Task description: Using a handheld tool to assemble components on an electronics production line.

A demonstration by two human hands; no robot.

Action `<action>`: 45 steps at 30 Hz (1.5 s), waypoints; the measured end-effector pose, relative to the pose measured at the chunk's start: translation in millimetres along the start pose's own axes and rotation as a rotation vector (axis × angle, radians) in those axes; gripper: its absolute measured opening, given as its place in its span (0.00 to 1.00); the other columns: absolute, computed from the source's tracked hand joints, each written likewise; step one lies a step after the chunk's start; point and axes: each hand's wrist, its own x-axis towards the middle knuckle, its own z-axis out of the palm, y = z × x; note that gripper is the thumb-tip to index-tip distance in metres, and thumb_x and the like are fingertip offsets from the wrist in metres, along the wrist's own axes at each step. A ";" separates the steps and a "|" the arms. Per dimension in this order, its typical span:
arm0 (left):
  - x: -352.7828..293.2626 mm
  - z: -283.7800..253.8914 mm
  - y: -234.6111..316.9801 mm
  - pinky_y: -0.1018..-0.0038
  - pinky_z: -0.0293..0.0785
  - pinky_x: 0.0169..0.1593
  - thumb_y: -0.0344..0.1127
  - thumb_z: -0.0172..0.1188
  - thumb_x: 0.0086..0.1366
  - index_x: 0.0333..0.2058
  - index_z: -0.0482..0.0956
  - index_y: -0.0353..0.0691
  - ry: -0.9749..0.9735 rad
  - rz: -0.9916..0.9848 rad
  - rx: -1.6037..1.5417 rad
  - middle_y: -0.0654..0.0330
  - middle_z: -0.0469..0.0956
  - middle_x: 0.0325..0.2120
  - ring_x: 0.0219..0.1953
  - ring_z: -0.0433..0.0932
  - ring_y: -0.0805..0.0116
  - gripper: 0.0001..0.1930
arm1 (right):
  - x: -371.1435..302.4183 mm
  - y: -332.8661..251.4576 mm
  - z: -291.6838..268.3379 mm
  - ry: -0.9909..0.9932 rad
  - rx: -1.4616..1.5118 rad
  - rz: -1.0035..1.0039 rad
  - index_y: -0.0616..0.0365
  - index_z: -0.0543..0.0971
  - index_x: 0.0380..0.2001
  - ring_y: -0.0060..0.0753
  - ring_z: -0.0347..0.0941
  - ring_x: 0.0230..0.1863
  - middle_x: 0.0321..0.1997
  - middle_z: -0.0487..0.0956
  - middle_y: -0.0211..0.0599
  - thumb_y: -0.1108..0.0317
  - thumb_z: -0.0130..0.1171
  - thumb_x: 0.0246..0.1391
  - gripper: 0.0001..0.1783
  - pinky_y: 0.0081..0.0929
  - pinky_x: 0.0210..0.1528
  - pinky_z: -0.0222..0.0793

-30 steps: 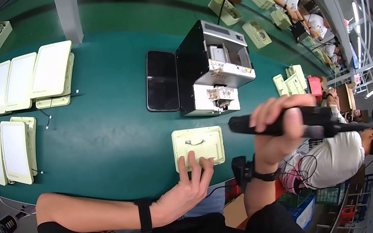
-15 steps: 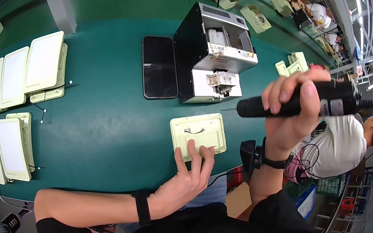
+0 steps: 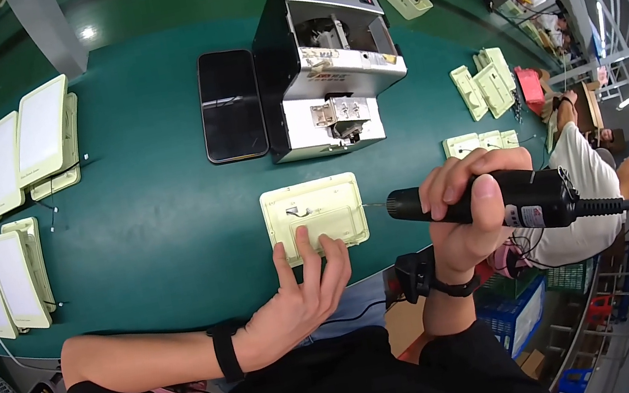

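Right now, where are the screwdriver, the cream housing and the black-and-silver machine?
Screwdriver [image 3: 538,192], head view: the rear of its black body.
Cream housing [image 3: 341,223], head view: the raised panel on its face.
Black-and-silver machine [image 3: 349,66], head view: its silver front.

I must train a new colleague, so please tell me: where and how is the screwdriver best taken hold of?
Probably by the thick barrel of the screwdriver, from the person's side, wrapped as the right hand does. The barrel is round and long; the thin bit points left and the cord leaves right, so a middle grip clears both.
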 end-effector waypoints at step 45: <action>-61.1 -9.3 -11.3 0.59 0.83 0.50 0.46 0.49 0.68 0.57 0.77 0.29 0.044 0.027 -0.001 0.43 0.78 0.54 0.55 0.79 0.46 0.28 | 6.0 -26.6 120.1 -0.174 0.240 -0.172 0.58 0.66 0.41 0.25 0.60 0.14 0.22 0.66 0.35 0.65 0.51 0.66 0.09 0.27 0.17 0.61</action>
